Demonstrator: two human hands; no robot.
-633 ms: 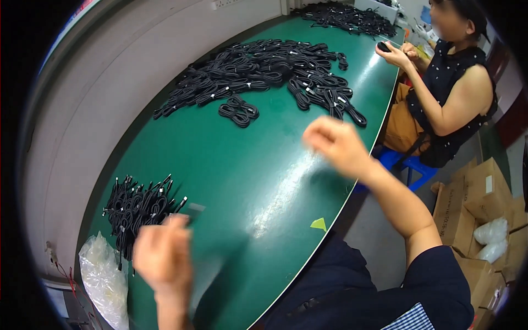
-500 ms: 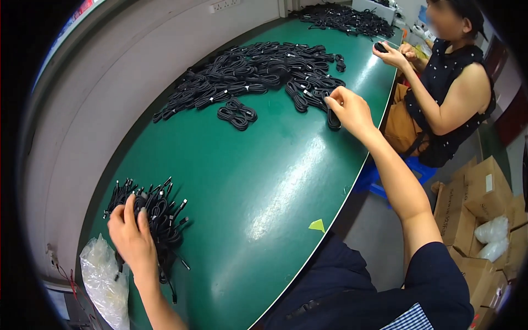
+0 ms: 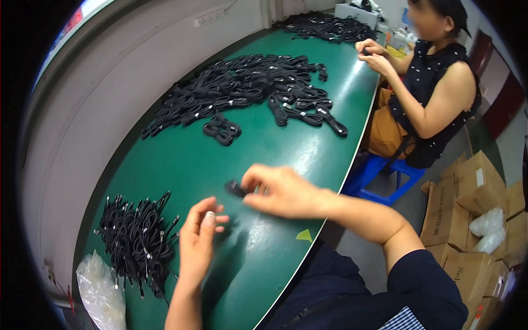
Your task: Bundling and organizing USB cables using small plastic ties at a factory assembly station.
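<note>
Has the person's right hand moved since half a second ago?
Yes. The right hand came back from the big cable pile toward the body, now mid-table holding a small black piece.

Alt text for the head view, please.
Over a green table, the right hand pinches a small black cable while the left hand hovers open beside it. Black cable piles lie beyond; a seated co-worker works at the far end.

Right grip (image 3: 280, 190) pinched, left (image 3: 199, 242) open.
</note>
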